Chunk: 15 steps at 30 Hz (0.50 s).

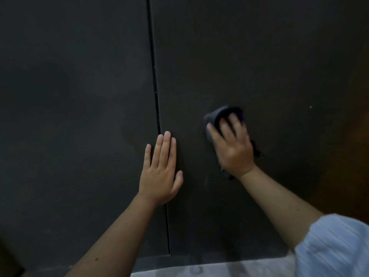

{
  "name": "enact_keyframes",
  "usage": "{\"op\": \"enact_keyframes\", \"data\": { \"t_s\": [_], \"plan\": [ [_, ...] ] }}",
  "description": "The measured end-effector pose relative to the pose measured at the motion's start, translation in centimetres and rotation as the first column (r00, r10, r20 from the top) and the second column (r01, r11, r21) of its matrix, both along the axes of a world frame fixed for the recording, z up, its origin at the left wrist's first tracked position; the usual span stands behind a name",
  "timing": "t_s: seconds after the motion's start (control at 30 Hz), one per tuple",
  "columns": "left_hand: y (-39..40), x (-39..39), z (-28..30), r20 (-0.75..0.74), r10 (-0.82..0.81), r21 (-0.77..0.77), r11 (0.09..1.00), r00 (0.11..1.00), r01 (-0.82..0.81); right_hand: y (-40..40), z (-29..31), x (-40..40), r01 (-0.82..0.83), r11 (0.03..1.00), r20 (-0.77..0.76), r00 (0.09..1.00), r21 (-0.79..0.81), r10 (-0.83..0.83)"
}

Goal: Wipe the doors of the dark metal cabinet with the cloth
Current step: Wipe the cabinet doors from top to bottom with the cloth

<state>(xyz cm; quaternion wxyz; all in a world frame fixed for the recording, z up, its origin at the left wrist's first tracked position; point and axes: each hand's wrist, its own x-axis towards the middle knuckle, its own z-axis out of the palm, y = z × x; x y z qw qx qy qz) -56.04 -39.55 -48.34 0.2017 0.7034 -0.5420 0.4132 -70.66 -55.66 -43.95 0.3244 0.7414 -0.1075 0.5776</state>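
The dark metal cabinet fills the view, with a left door [75, 116] and a right door [269, 66] split by a thin vertical gap [157, 108]. My right hand [232, 147] presses a dark cloth [218, 114] flat against the right door; the cloth shows above my fingertips and below my wrist. The hand looks motion-blurred. My left hand [161, 172] lies flat and empty over the gap, fingers together and pointing up, palm against the doors.
A strip of pale grey floor [199, 269] shows below the doors' bottom edge. A brownish surface [351, 136] borders the cabinet on the right. My light blue sleeve [335, 248] is at the lower right.
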Motion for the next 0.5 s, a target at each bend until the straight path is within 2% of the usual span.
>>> {"op": "enact_keyframes", "data": {
  "t_s": [0.13,0.23,0.3,0.4,0.47,0.5],
  "plan": [
    [0.2,-0.2,-3.6,-0.001,-0.005,0.02,1.0,1.0,0.005,1.1,-11.2,-0.2,-0.128,0.992,-0.253,0.959,0.01,0.126],
    [0.3,0.2,-6.2,0.025,-0.02,0.032,0.999,0.999,0.019,1.2,-19.2,-1.2,-0.065,0.998,-0.494,0.867,0.024,0.068],
    [0.2,0.5,-7.3,0.044,-0.028,0.025,0.999,0.999,0.027,1.1,-22.1,-1.8,-0.011,1.0,-0.574,0.819,0.008,0.014],
    [0.0,0.5,-8.1,0.051,-0.018,0.007,1.0,0.999,0.018,0.7,-20.9,-2.6,-0.016,1.0,-0.589,0.808,-0.013,0.005],
    [-0.3,0.1,-8.3,0.029,-0.013,-0.012,1.0,1.0,0.013,0.1,-18.1,-2.7,-0.053,0.998,-0.472,0.879,0.03,0.061],
    [-0.5,0.0,-8.4,0.014,-0.009,-0.025,1.0,1.0,0.009,-0.3,-16.3,-2.7,-0.059,0.996,-0.365,0.927,0.069,0.08]
  ]
}}
